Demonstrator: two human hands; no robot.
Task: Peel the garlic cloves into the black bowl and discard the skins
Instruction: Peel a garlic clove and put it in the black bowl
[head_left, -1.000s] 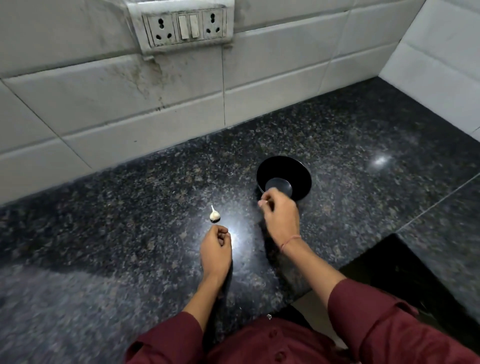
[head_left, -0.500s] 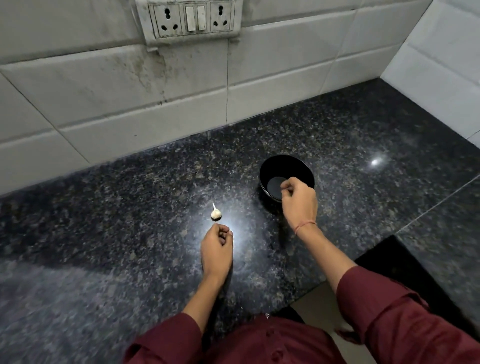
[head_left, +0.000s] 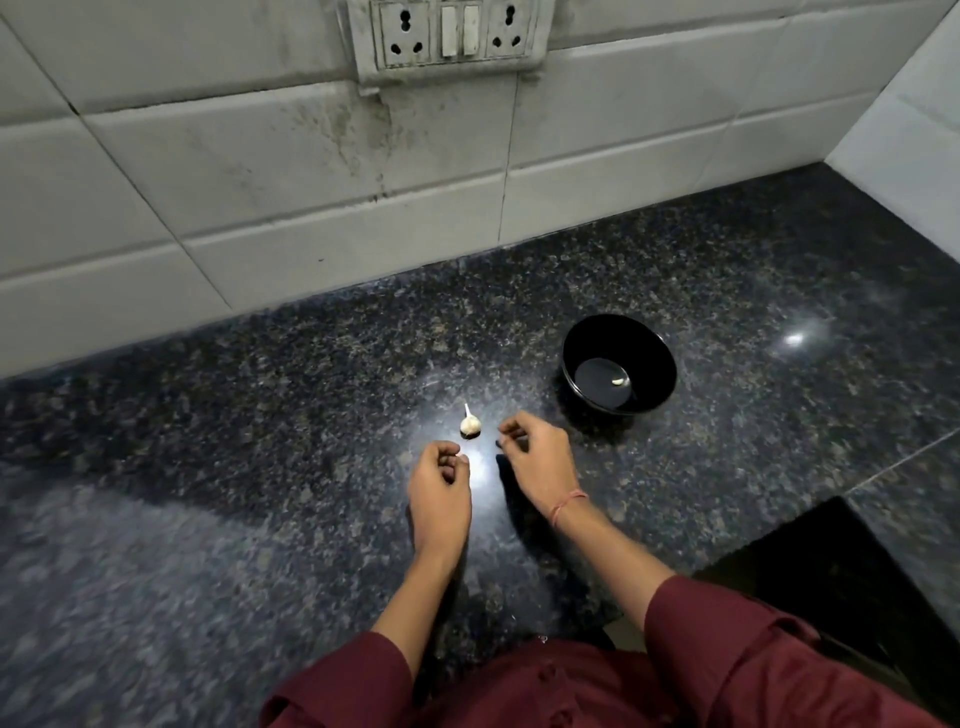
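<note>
I see open granite countertop (head_left: 208, 467) across frame left and lower left. Only obstacles: garlic bulb (head_left: 470, 425) at centre, black bowl (head_left: 647, 358) right of centre, tiled wall (head_left: 311, 182) closing off the top.

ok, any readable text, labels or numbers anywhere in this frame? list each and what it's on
None readable.
Socket plate: two sockets and switches, no legible marking.
Black bowl: plain, no label.
Wall tiles: only stains and grout lines.
Counter: speckled stone, no print.
Garlic bulb and sleeves: no text.
</note>
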